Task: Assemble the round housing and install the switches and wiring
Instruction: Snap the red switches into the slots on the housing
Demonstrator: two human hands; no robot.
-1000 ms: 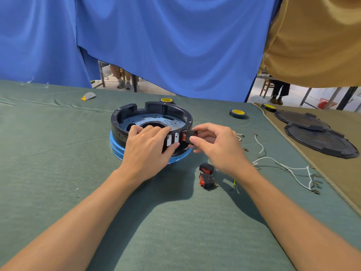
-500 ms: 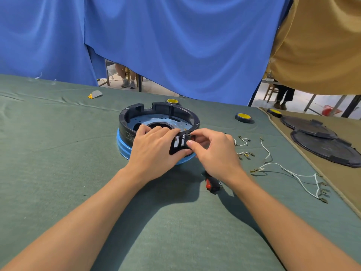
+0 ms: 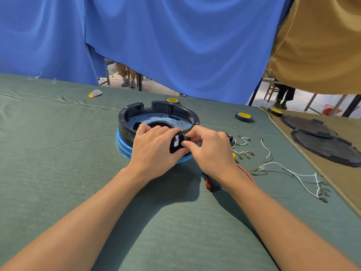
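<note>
Two hands are on the near wall of the round housing [image 3: 159, 116], a black open ring on a blue base, sitting mid-table [image 3: 58, 153] on green cloth. Left hand [image 3: 154, 151] has its grip wrapped over the rim; right hand [image 3: 212, 151] pinches a small black switch [image 3: 183, 140] against a wall slot. A spare red switch [image 3: 210, 184] and white wires [image 3: 293, 173] lie to the right.

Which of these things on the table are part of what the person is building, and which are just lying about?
In use:
- round housing, under both hands
- left hand
- right hand
- spare red switch
- white wires

Lying about:
- tape rolls
- black round covers
- grey scrap
</note>
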